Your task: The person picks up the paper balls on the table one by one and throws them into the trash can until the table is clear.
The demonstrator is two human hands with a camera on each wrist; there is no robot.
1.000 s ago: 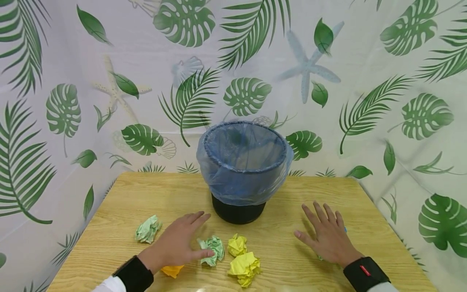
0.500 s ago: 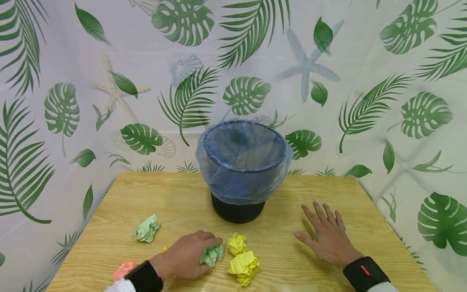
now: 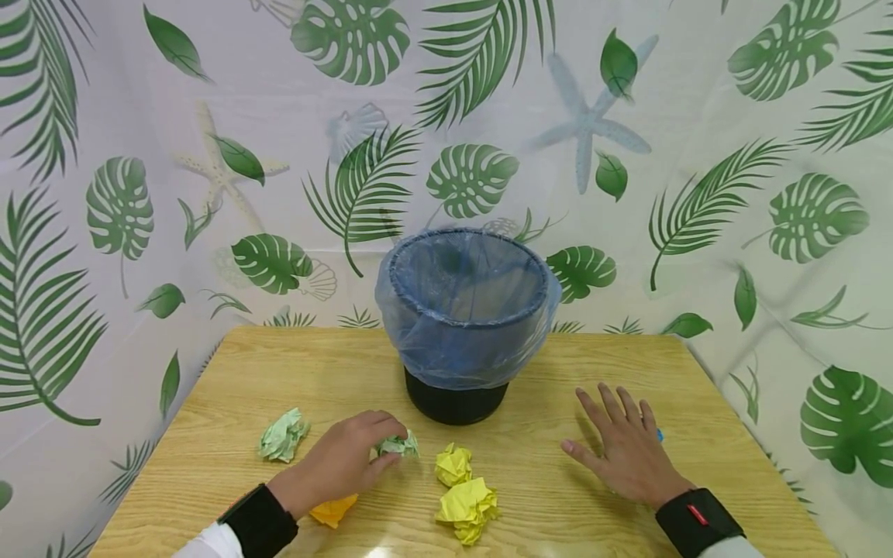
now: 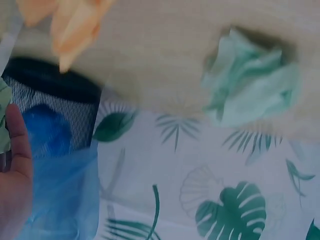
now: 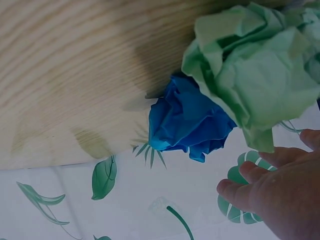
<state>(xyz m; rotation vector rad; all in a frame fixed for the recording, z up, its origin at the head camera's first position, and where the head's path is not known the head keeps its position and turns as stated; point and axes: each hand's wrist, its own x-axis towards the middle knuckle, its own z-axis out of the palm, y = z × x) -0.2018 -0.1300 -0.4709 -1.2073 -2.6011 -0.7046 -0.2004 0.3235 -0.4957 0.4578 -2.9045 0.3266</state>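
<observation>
My left hand (image 3: pixel 342 461) pinches a crumpled light-green paper ball (image 3: pixel 402 445) between fingers and thumb, left of the two yellow paper balls (image 3: pixel 467 508). Part of that ball shows at the left edge of the left wrist view. My right hand (image 3: pixel 621 457) is spread with fingers extended and holds nothing. Close by it, in the right wrist view, are a blue paper ball (image 5: pixel 190 120) and another green paper ball (image 5: pixel 255 75); in the head view the hand covers most of them.
A black mesh bin (image 3: pixel 456 403) lined with a blue plastic bag (image 3: pixel 460 356) stands at the table's back middle. Another green paper ball (image 3: pixel 282 435) lies left of it. An orange crumpled paper (image 3: pixel 335 510) sits beside my left wrist. A leaf-patterned cloth (image 3: pixel 481 101) hangs behind the table.
My left hand came down onto the green paper ball, gripped it, and has moved it slightly away from me, toward the bin. My right hand has stayed put.
</observation>
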